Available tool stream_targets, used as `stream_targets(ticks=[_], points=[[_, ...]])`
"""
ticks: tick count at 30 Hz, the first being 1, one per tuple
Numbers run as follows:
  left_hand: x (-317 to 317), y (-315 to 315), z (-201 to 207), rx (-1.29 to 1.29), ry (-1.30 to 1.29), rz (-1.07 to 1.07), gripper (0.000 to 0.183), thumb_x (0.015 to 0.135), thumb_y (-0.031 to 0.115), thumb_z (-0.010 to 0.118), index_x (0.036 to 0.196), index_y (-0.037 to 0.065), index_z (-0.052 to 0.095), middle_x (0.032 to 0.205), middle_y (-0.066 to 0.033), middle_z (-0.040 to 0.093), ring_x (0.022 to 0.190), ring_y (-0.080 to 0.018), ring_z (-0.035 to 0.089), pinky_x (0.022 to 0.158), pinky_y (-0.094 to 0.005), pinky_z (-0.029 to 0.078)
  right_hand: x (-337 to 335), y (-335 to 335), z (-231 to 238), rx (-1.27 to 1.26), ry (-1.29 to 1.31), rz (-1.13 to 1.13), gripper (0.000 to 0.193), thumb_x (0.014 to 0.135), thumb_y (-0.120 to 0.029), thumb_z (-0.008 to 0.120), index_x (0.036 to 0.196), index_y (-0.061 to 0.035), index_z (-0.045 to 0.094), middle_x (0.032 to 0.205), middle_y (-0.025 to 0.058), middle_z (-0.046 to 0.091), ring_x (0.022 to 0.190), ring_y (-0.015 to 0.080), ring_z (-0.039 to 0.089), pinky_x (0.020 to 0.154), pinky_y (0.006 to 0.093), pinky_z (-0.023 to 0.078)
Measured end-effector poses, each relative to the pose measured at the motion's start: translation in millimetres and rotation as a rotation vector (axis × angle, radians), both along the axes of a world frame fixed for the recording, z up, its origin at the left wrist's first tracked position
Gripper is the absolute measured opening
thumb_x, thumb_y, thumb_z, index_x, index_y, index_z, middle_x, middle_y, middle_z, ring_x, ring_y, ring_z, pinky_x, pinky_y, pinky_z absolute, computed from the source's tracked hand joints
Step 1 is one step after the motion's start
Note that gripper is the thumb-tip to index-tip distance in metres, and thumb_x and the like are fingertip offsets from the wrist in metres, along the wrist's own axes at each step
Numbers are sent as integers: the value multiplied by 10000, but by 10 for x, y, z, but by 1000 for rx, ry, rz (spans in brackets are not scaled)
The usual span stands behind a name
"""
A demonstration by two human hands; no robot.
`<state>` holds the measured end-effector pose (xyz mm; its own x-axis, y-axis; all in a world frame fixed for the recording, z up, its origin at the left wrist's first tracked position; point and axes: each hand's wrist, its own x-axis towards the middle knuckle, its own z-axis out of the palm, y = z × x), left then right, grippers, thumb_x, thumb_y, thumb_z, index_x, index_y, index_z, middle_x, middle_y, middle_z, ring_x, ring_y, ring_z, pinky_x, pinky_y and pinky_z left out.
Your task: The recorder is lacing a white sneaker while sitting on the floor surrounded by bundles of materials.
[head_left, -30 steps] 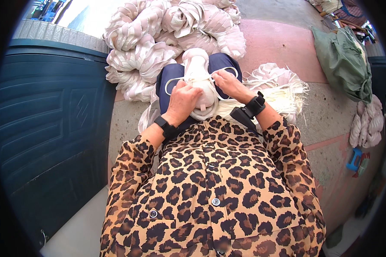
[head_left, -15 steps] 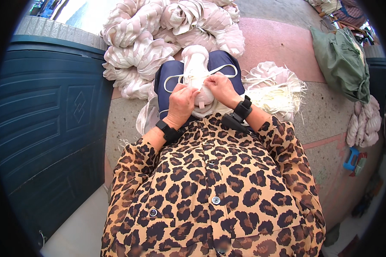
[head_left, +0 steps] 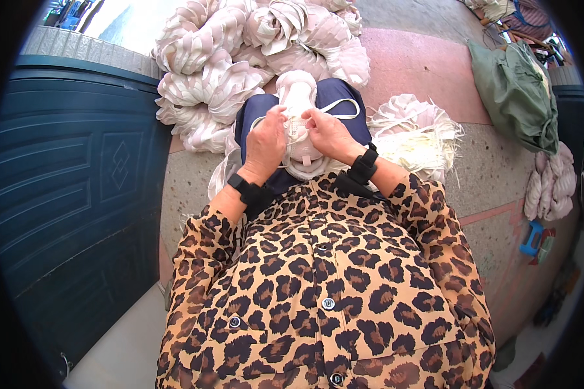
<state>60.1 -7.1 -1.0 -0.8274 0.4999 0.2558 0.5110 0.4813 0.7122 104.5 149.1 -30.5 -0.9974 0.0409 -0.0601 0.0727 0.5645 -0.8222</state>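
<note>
Bundle of pale strips point(head_left: 300, 123): on my lap, upright between both hands | left hand point(head_left: 265, 144): I see it closed, pinching the bundle's left side | right hand point(head_left: 329, 134): closed on its right side | pile of finished pale bundles point(head_left: 240, 58): just beyond my knees | loose strips point(head_left: 416, 133): right of lap | green sack point(head_left: 516, 94): far right.

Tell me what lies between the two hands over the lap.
In the head view, a white bundle of strips lies between the left hand and the right hand; both hands pinch it at its middle.
</note>
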Motion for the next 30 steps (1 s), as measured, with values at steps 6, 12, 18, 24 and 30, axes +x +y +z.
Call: stream_targets(ticks=[6, 12, 18, 24, 30], points=[[-186, 40, -15, -282, -53, -263, 421, 721, -4, 541, 1131, 38, 460, 781, -89, 605, 765, -282, 561, 696, -370, 456, -34, 32, -48, -122, -80, -33, 230, 775, -82, 483, 989, -2, 513, 805, 205, 601, 810, 360, 582, 720, 419, 450], [-209, 130, 1, -384, -53, -330, 479, 702, 2, 536, 1169, 30, 434, 761, -124, 561, 787, -296, 540, 680, -380, 457, -72, 55, -170, -459, -201, -101, 265, 736, -39, 532, 996, 4, 511, 772, 101, 587, 724, 194, 572, 681, 287, 457], [-213, -58, 129, -697, 246, -382, 236, 679, 30, 556, 910, -20, 559, 773, -171, 554, 828, -317, 510, 718, -387, 442, -113, 398, -175, -75, 183, -93, 139, 789, -79, 532, 884, -43, 627, 813, 93, 608, 769, 251, 579, 701, 333, 461], [-384, -419, 313, -443, 70, -240, 54, 781, 55, 527, 813, 47, 570, 836, -102, 596, 793, -239, 547, 738, -339, 435, -196, 599, -168, 492, 336, 122, 201, 731, -69, 530, 893, -129, 633, 858, 8, 624, 877, 182, 546, 805, 377, 347], [-306, -234, 491, 799, -1078, -111, 105, 941, 137, 377, 1014, 110, 447, 1053, -162, 579, 942, -233, 561, 850, -357, 441, -353, 511, -120, 866, 209, 457, 110, 750, -88, 504, 834, -103, 574, 838, 17, 616, 867, 155, 550, 828, 362, 331]])
